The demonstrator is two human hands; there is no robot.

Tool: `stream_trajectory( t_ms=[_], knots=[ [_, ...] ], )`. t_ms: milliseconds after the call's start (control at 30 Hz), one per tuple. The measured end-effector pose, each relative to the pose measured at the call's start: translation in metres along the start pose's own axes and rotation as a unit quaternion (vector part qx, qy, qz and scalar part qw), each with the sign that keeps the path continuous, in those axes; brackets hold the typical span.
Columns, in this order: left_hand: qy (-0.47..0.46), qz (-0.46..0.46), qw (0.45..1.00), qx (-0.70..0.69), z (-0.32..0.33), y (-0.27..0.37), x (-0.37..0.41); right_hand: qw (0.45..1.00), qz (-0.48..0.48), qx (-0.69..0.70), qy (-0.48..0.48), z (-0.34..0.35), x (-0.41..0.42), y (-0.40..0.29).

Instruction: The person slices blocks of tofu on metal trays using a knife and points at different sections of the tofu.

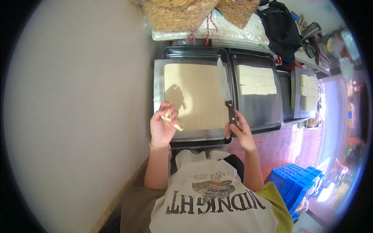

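Note:
A large pale slab that looks like tofu (201,90) lies on a flat metal sheet (159,76), its surface marked with fine parallel lines. My left hand (161,128) is raised over the slab's near left corner, fingers curled around pale crumbly scraps (166,115). Its shadow falls on the slab. In my right hand (242,129) is the black riveted handle of a long knife (223,80). The blade points away from me along the slab's right edge; whether it touches the slab, I cannot tell.
Right of the slab, a black tray (256,112) holds several cut pale blocks (256,77). More blocks (309,90) sit on a tilted metal sheet beyond it. Bags of brown dried food (180,16) and a black backpack (281,26) lie behind. A wall (87,102) rises at left; blue crates (294,183) stand lower right.

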State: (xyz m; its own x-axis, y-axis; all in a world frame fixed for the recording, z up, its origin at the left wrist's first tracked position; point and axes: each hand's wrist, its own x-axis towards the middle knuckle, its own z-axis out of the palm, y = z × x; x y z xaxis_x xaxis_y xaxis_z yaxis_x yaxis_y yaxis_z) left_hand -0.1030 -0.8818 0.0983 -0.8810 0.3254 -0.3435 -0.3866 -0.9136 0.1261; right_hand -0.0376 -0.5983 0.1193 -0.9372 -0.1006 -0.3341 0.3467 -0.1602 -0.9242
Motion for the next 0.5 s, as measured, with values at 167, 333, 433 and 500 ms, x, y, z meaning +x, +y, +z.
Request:
stream_trajectory(
  t_ms=[167, 333, 433, 500],
  knots=[
    [0.062, 0.031, 0.993, 0.100, 0.023, -0.007, -0.005, 0.999, -0.042, -0.015, 0.018, -0.040, 0.046, -0.029],
    [0.081, 0.050, 0.989, 0.114, 0.024, -0.029, 0.033, 0.966, -0.117, -0.216, 0.081, -0.100, 0.126, -0.048],
    [0.175, 0.038, 0.937, 0.299, 0.024, -0.030, 0.044, 0.961, -0.083, -0.252, 0.076, -0.107, 0.170, -0.064],
    [0.217, 0.025, 0.936, 0.277, 0.020, -0.033, 0.048, 0.925, -0.166, -0.339, 0.042, -0.104, 0.200, -0.074]
  ],
)
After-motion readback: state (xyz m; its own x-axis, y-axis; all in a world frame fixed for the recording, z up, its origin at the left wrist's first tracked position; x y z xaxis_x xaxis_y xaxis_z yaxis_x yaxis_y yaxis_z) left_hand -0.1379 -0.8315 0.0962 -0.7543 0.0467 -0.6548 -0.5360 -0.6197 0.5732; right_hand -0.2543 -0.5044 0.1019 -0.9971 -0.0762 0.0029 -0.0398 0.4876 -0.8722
